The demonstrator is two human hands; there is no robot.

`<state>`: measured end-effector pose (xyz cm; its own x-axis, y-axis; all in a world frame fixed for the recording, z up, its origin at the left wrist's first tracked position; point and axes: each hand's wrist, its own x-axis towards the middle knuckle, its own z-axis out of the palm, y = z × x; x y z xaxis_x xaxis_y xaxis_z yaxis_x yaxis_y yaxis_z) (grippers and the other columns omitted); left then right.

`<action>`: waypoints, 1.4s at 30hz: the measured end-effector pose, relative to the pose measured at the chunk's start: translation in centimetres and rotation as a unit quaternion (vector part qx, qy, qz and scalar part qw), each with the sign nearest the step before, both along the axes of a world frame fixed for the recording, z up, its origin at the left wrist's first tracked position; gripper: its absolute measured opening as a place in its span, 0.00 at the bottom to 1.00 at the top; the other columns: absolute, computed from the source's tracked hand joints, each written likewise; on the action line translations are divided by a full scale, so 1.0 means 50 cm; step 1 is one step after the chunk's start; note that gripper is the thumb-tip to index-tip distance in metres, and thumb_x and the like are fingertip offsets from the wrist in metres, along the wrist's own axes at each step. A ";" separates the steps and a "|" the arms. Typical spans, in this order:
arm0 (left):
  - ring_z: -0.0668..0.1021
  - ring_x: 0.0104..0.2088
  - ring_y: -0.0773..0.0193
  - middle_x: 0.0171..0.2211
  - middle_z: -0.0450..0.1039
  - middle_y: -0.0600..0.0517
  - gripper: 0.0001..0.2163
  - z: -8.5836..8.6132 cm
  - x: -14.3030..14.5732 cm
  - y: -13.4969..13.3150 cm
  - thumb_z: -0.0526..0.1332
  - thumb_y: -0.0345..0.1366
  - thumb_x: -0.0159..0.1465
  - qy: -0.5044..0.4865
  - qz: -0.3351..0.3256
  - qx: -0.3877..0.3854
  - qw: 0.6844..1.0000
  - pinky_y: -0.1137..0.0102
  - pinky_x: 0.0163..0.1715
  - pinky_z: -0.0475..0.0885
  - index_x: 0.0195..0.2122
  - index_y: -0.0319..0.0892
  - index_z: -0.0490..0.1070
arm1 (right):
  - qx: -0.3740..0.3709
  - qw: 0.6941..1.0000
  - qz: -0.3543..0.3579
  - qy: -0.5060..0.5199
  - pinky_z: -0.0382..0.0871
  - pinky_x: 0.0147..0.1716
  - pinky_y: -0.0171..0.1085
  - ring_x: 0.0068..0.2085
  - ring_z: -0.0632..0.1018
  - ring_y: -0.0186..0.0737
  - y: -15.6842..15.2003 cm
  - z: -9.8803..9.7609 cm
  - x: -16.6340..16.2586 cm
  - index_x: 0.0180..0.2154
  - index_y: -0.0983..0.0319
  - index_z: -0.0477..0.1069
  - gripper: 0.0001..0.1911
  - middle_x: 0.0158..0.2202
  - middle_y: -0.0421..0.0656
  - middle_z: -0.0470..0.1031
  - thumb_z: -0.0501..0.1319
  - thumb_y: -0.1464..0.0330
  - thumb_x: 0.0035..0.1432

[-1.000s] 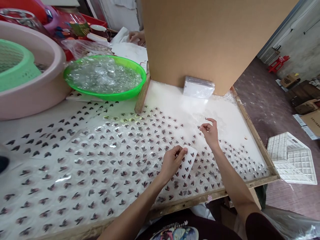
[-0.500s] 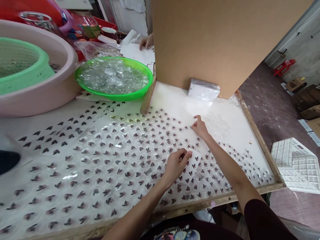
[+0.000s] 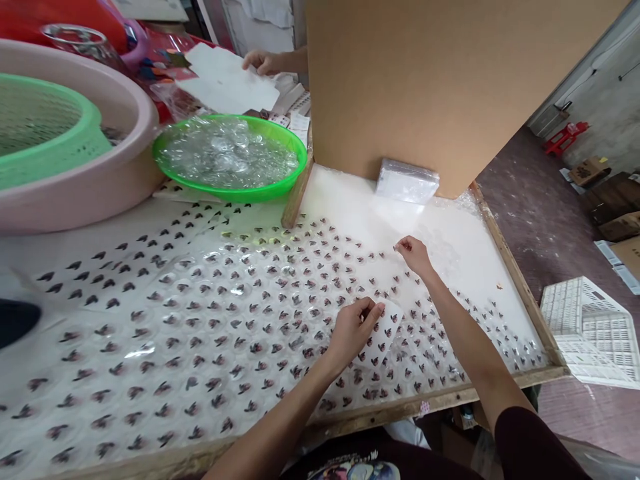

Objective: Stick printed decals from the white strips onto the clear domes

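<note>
My left hand (image 3: pixel 353 327) pinches a small white sheet (image 3: pixel 384 331) printed with dark bird-like pictures, held just above the tray near its front edge. My right hand (image 3: pixel 413 254) is closed in a pinch over the white tray surface (image 3: pixel 350 200), at the far end of a row of printed pictures; what its fingertips hold is too small to make out. Rows of clear round domes over the pictures (image 3: pixel 240 313) cover most of the wooden-framed tray (image 3: pixel 520 293).
A green basin of clear domes (image 3: pixel 230 157) stands behind, beside a pink tub (image 3: pixel 100 173) holding a green basket (image 3: pixel 45 130). A cardboard panel (image 3: pixel 440 80) stands at the back with a plastic packet (image 3: pixel 407 180) at its foot. Another person's hand (image 3: pixel 260 61) holds white paper.
My right hand has drawn slightly right and closed into a pinch. The other person's hand has lifted a white paper over the back table. My left hand has stayed put.
</note>
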<state>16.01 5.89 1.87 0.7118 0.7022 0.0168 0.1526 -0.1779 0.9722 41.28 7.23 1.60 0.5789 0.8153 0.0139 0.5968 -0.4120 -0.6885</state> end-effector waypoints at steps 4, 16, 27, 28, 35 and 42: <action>0.59 0.21 0.68 0.19 0.55 0.57 0.18 0.004 -0.001 -0.001 0.53 0.46 0.67 0.001 -0.006 -0.007 1.000 0.72 0.23 0.54 0.22 0.43 0.57 | -0.034 0.999 -0.002 0.027 0.66 0.31 0.34 0.31 0.74 0.36 -0.009 -0.007 0.011 0.29 0.60 0.70 0.05 0.31 0.41 0.77 0.56 0.69 0.54; 0.59 0.22 0.68 0.19 0.54 0.58 0.18 0.004 0.000 -0.001 0.53 0.47 0.66 0.005 0.012 -0.004 1.000 0.72 0.23 0.55 0.22 0.43 0.58 | -0.083 0.988 0.009 -0.127 0.59 0.51 0.46 0.38 0.74 0.42 0.007 -0.006 -0.041 0.39 0.60 0.69 0.08 0.34 0.42 0.74 0.61 0.72 0.56; 0.59 0.21 0.68 0.18 0.53 0.58 0.21 0.005 -0.003 0.011 0.55 0.50 0.65 -0.035 0.107 -0.020 0.993 0.72 0.23 0.55 0.20 0.43 0.56 | -0.001 0.971 0.175 0.163 0.67 0.36 0.38 0.36 0.73 0.39 -0.157 0.079 -0.165 0.39 0.58 0.72 0.15 0.37 0.43 0.75 0.63 0.54 0.57; 0.59 0.21 0.68 0.18 0.53 0.58 0.20 0.005 -0.003 0.012 0.55 0.49 0.65 -0.037 0.112 -0.023 0.993 0.72 0.23 0.56 0.20 0.43 0.57 | 0.002 0.969 0.174 0.175 0.67 0.36 0.37 0.34 0.73 0.38 -0.172 0.082 -0.177 0.39 0.58 0.72 0.15 0.35 0.42 0.74 0.64 0.55 0.56; 0.66 0.25 0.67 0.24 0.66 0.55 0.12 0.012 -0.002 0.010 0.59 0.45 0.64 -0.070 0.047 -0.048 0.995 0.73 0.26 0.62 0.36 0.41 0.70 | 0.031 0.971 0.135 0.195 0.62 0.29 0.34 0.29 0.69 0.36 -0.194 0.067 -0.192 0.30 0.59 0.71 0.14 0.27 0.40 0.70 0.61 0.55 0.59; 0.61 0.22 0.69 0.20 0.57 0.58 0.16 0.005 0.000 0.011 0.59 0.46 0.63 -0.058 0.074 -0.060 0.994 0.74 0.23 0.58 0.23 0.42 0.61 | 0.031 0.976 0.131 0.173 0.61 0.30 0.34 0.30 0.70 0.37 -0.203 0.059 -0.199 0.33 0.58 0.71 0.15 0.27 0.39 0.69 0.60 0.53 0.59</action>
